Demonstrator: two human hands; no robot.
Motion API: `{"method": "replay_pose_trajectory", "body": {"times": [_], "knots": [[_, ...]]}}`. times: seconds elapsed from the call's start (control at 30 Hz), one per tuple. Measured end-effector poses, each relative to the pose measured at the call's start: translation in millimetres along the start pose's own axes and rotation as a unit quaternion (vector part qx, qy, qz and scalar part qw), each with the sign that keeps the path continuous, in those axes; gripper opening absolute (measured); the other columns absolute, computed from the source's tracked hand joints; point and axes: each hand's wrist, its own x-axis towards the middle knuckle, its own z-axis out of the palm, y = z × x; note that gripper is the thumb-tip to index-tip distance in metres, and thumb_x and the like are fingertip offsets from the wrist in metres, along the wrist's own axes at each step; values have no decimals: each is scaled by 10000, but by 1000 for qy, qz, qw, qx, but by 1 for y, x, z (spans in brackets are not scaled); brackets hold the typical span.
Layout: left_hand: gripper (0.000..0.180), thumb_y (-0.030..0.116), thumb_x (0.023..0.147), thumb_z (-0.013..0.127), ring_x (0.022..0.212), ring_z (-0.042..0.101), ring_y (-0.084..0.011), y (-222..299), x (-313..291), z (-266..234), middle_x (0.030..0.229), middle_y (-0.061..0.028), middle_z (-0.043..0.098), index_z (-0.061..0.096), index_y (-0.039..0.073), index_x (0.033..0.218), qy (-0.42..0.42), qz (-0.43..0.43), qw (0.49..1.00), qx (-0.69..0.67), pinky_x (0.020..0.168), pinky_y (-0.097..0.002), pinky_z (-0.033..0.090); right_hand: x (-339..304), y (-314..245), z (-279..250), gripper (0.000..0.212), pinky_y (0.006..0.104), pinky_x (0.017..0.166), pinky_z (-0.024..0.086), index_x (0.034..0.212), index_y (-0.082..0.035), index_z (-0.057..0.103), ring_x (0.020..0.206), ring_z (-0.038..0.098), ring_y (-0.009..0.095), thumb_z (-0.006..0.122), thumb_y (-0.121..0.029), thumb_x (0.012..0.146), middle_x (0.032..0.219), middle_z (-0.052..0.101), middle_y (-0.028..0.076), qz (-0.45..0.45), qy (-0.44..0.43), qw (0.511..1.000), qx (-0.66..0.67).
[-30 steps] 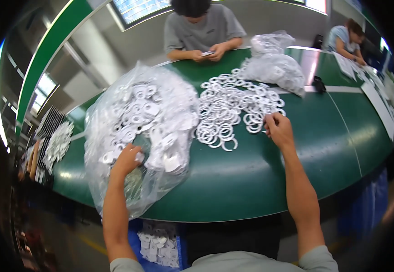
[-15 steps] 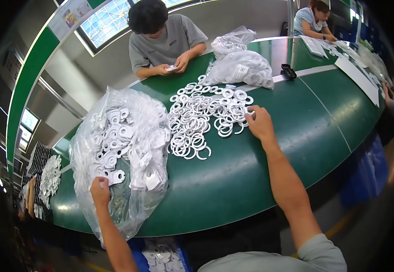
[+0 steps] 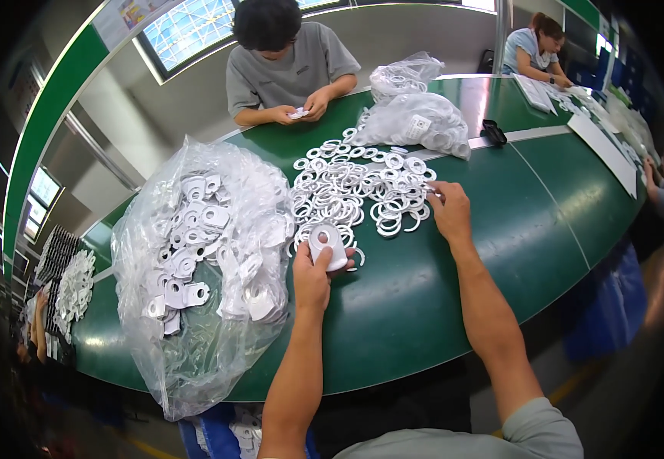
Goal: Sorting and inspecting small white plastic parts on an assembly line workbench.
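Observation:
My left hand (image 3: 313,279) is closed on a white plastic plate (image 3: 328,246), rounded at one end with a round opening, held above the near edge of the ring pile. A fingertip shows through the opening. At the pile's right edge, my right hand (image 3: 451,208) has its thumb and fingers pinched together against the white rings (image 3: 393,191); what lies between them is too small to make out. Some rings are full circles, others have a gap. Left of the pile, an open clear plastic bag (image 3: 144,268) holds many similar white plates (image 3: 213,218).
Filled clear bags (image 3: 416,126) stand behind the rings, beside a small black object (image 3: 492,131). Across the green table (image 3: 393,321) a person in grey (image 3: 293,73) handles a white part. Another person (image 3: 534,53) works at far right. A blue-lined container (image 3: 221,432) sits below the table edge.
My left hand has moved right, out of the bag, bringing a white plate in front of me. My right hand stays at the edge of the rings. The view has shifted slightly.

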Motion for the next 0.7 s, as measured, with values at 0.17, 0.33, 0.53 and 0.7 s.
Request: {"method": "replay_pose_trajectory", "body": {"times": [0.17,0.33,0.53,0.7], "knots": [[220,14,919,451,891,668,-306,-12,-10,-4,1100,-201,559,397,-33,1128,-53,-14,997,62,689,-355,598,2,-12,-11,300,277,582,519,1125,-14,604,787,664,175,609,-68,830,1005,647,131,159,-85,952,246],[281,21,920,454,897,663,-316,-13,-8,-2,1123,-200,550,393,-32,1190,-60,-33,996,49,693,-363,595,-4,3,-12,305,368,722,509,1021,-25,655,821,631,277,699,-182,763,908,625,145,101,-91,988,-74],[332,5,906,474,897,662,-331,-16,-9,-4,1144,-207,548,378,-33,1221,-74,-55,995,37,691,-366,598,-17,-13,5,285,402,781,482,866,-33,643,894,585,311,755,-224,687,953,592,148,134,-127,980,-80],[443,-48,868,464,909,663,-317,-15,-8,-5,1133,-198,567,340,-20,1293,-107,-73,991,-15,676,-350,600,-10,-12,-4,190,301,608,502,870,-6,656,642,642,187,714,-143,751,740,673,105,130,-19,991,22]]}}
